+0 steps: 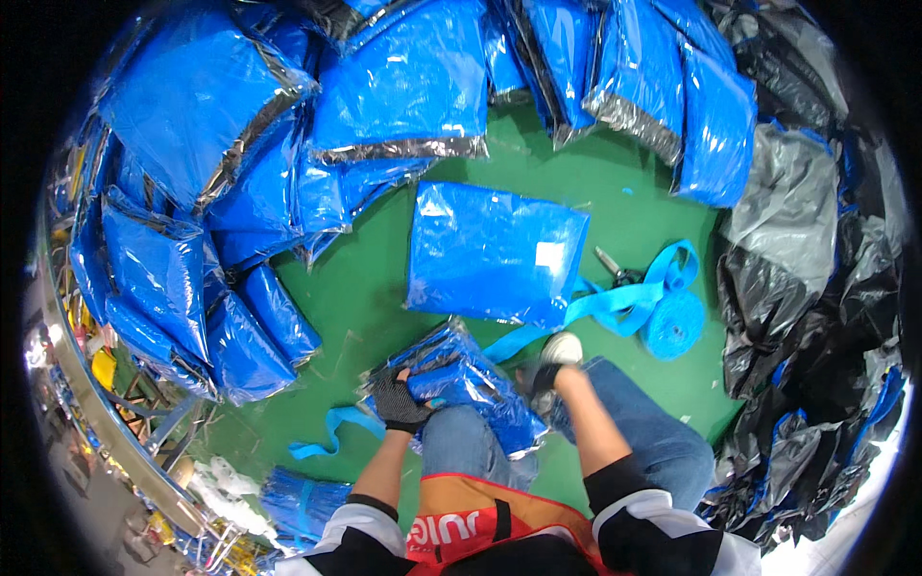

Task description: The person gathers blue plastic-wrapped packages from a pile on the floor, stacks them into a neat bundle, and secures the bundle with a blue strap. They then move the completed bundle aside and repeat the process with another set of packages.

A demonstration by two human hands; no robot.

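A folded blue bundle in clear plastic (471, 384) lies tilted on the floor against my left knee. My left hand (399, 400), in a dark glove with bare fingertips, is closed on the bundle's left side. A small light-blue bit shows beside its fingers. My right hand (540, 378), also dark-gloved, is at the bundle's right edge near my shoe; its fingers are blurred. A light-blue strap (519, 341) runs from a roll (672, 326) toward the bundle's far side. Another light-blue strap length (331, 432) lies left of the bundle; any link beneath is hidden.
A flat blue package (495, 252) with a white label lies just beyond. Dark-handled scissors (615, 269) rest beside the strap. Blue packages (399, 91) are piled far and left; black and grey plastic sheeting (783, 230) heaps up on the right. A metal rail (106, 413) curves along the left.
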